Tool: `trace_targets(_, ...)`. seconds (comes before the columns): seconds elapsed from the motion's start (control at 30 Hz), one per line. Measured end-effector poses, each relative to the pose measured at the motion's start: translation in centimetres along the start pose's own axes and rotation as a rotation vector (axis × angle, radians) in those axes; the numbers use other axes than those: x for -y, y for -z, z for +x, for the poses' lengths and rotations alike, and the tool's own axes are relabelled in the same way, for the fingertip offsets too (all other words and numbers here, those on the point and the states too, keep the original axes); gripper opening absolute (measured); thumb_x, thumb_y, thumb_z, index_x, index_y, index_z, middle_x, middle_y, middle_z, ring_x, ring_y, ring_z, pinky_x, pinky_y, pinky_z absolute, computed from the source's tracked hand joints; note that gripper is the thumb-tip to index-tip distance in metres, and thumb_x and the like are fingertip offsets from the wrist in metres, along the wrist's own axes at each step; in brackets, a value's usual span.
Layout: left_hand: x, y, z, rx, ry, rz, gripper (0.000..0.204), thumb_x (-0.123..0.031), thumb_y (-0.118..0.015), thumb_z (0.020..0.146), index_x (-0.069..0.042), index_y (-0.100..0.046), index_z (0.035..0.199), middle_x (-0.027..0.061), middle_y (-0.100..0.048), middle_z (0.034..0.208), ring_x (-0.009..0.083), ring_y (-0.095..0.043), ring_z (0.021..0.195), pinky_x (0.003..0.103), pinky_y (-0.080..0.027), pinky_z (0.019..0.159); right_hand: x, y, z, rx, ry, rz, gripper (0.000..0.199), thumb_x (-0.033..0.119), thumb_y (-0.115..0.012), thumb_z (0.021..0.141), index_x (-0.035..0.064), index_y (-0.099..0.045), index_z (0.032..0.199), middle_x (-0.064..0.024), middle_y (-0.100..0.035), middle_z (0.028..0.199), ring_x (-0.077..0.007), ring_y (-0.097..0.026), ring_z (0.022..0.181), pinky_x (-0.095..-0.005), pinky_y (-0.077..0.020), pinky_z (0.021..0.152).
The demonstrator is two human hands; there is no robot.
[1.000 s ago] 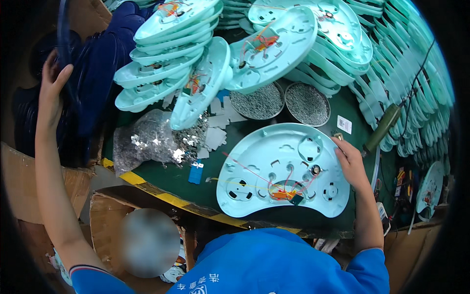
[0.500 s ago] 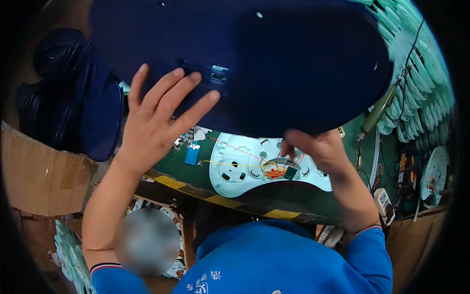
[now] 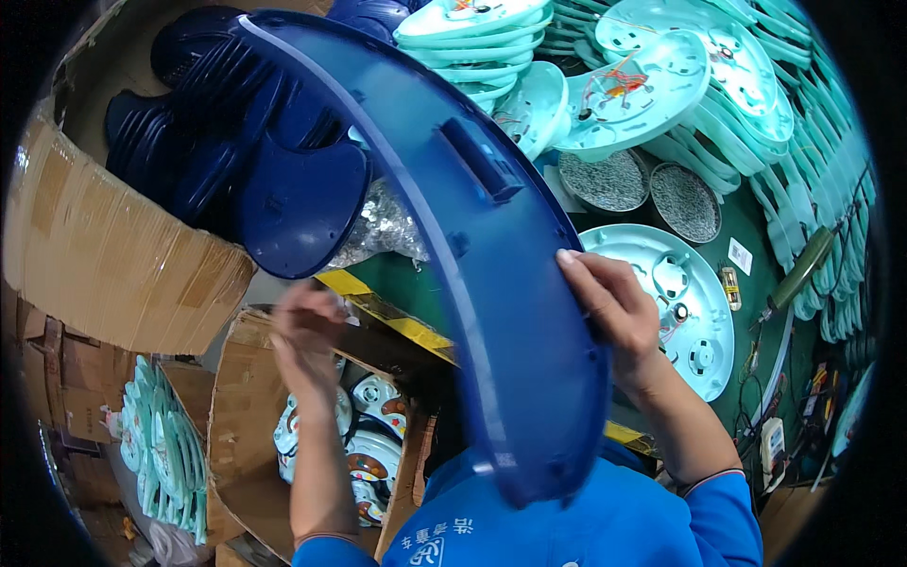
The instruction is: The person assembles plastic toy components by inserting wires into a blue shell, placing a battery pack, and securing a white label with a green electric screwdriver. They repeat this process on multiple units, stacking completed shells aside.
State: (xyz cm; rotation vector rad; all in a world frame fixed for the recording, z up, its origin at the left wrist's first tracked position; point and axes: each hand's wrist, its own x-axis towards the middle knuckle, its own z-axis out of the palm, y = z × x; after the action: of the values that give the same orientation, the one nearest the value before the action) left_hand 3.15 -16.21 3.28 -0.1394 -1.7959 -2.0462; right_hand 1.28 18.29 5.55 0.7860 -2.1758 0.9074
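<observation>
Right hand (image 3: 624,321) gripped the navy panel (image 3: 529,312) by its right edge above the bench (image 3: 761,276) in head view; left hand (image 3: 307,331), too blurred to judge, was near the carton (image 3: 248,416), open room separating it from the panel. Crosswise earlier, the panel now ran toward the shirt (image 3: 510,529).

The bare left hand (image 3: 310,331) hung blurred at left — fingers seemingly bent, its bare forearm (image 3: 321,463) stretched from the near side. Farther right, the bare right hand (image 3: 622,312) gripped with extended fingers — elbow bent.
</observation>
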Motion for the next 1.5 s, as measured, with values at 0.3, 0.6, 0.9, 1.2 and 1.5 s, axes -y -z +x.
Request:
trace_targets(0.3,-4.3,-2.5,-2.1,-0.002,0.204,-0.106,0.070,-0.057,-0.043,0.103,0.002,-0.044,0.142,0.0160,-0.063,0.122,0.0217,-0.062,0.111,0.041,-0.049,0.097,1.4,-4.2,-2.3,0.100,0.147,0.069,0.056,0.006,-0.066,0.087,0.0157,-0.056,0.141,-0.0161,-0.055,0.126,-0.0258,-0.066,0.083,-0.0355,-0.0577,0.070)
trace_targets(0.6,-8.0,-2.5,-0.7,0.024,0.181,0.062,0.063,-0.052,-0.040,0.105,0.000,-0.047,0.140,0.0148,-0.065,0.118,0.0193,-0.065,0.104,0.035,-0.052,0.088,-1.2,-4.4,-3.6,0.363,-0.514,0.102,0.028,0.006,-0.071,0.086,0.0037,-0.053,0.107,-0.0141,-0.068,0.099,-0.0348,-0.069,0.087,-0.0451,-0.0536,0.071)
trace_targets(0.9,-10.6,-9.7,-1.5,0.071,0.365,-0.025,0.056,-0.047,-0.038,0.107,-0.002,-0.049,0.138,0.0136,-0.068,0.114,0.0170,-0.067,0.098,0.029,-0.056,0.080,2.7,-1.0,0.8,-0.178,-0.616,1.006,0.017,0.003,-0.065,0.097,-0.0011,-0.054,0.110,-0.0143,-0.072,0.101,-0.0168,-0.073,0.088,-0.0254,-0.0584,0.071)
trace_targets(1.2,-2.5,-14.8,-1.7,0.284,0.721,-0.454,0.065,-0.055,-0.025,0.106,-0.005,-0.050,0.137,0.0125,-0.067,0.111,0.0170,-0.067,0.093,0.031,-0.059,0.079,0.6,-1.4,-1.2,-0.067,-0.910,1.117,0.014,0.008,-0.073,0.093,-0.0008,-0.065,0.101,-0.0063,-0.066,0.092,-0.0090,-0.064,0.077,-0.0236,-0.0553,0.067)
trace_targets(1.5,-3.7,-15.5,-1.5,0.313,0.873,-0.380,0.083,-0.070,-0.019,0.100,-0.004,-0.045,0.143,0.0164,-0.064,0.122,0.0235,-0.065,0.105,0.039,-0.058,0.086,-0.2,0.9,0.6,0.223,-1.129,1.000,0.014,0.009,-0.073,0.092,-0.0013,-0.064,0.090,-0.0043,-0.063,0.072,-0.0108,-0.060,0.057,-0.0255,-0.0490,0.047)
